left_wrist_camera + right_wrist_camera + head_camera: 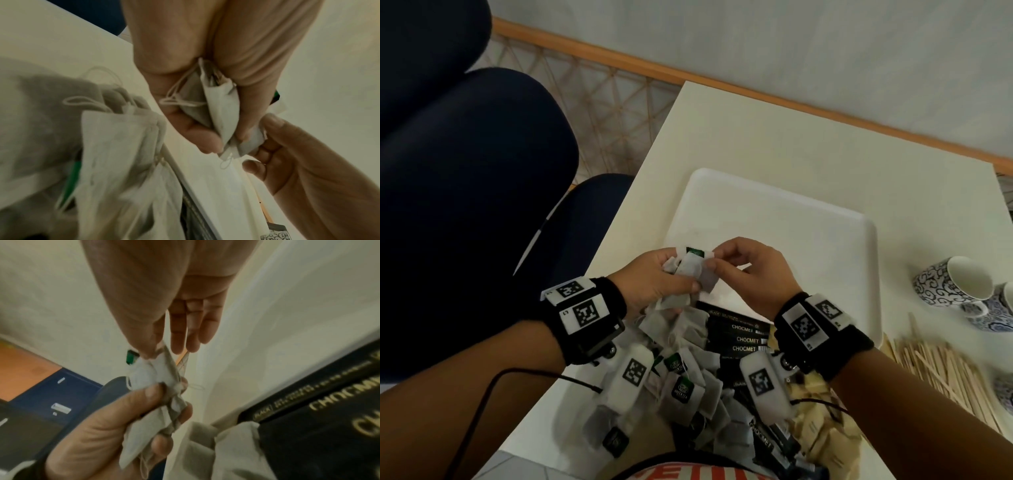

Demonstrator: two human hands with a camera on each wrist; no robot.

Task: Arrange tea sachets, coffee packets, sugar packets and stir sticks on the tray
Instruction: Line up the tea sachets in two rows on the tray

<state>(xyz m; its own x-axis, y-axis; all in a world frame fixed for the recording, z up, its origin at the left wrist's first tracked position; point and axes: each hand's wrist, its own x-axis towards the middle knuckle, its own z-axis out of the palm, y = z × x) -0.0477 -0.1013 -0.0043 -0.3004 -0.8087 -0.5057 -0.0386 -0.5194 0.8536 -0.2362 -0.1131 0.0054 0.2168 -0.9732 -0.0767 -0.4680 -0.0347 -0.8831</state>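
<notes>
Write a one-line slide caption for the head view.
Left hand grips a bunch of tea bags while the right hand pinches one above the white tray.

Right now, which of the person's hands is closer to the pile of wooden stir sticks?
The right. The right hand is over the tray's near part, with the stir sticks off to its right on the table; the left hand sits farther left, beyond the right hand.

Thin matt paper tea sachets (690, 270), glossy black coffee packets (739, 337), pale wooden stir sticks (941, 370), smooth white tray (774, 212)
</notes>
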